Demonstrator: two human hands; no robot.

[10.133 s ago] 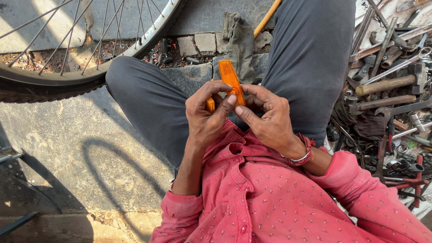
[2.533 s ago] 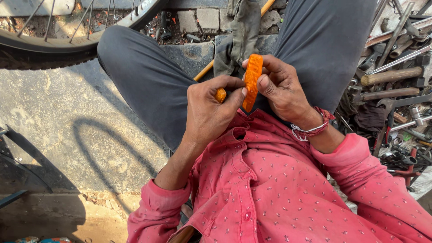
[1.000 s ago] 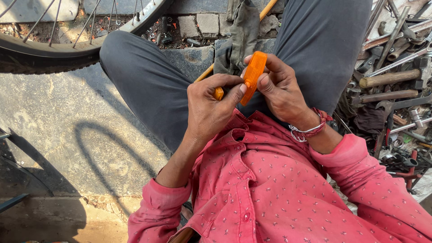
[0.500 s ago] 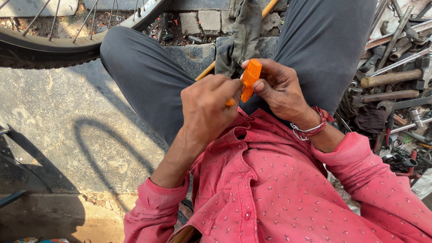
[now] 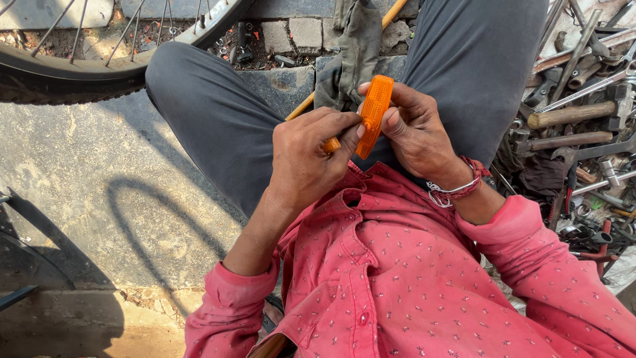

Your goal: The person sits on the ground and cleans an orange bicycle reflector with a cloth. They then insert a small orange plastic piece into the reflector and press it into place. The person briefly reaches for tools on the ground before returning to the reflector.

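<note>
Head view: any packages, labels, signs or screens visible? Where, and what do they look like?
None in view. The nearest thing to one is the orange reflector, a ribbed plastic bar held upright between the left hand and the right hand; no label shows on it. Around it lie only a bicycle wheel and metal tools.

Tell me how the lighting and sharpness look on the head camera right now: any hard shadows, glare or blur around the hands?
Head view: hard sunlight, crisp wheel shadows curving across the concrete ground; the orange reflector is bright but not blown out, held between left hand and right hand; hands sharp, no motion blur; the tool pile at right is contrasty, dark in its gaps; slight wide-angle stretch toward the edges.
</note>
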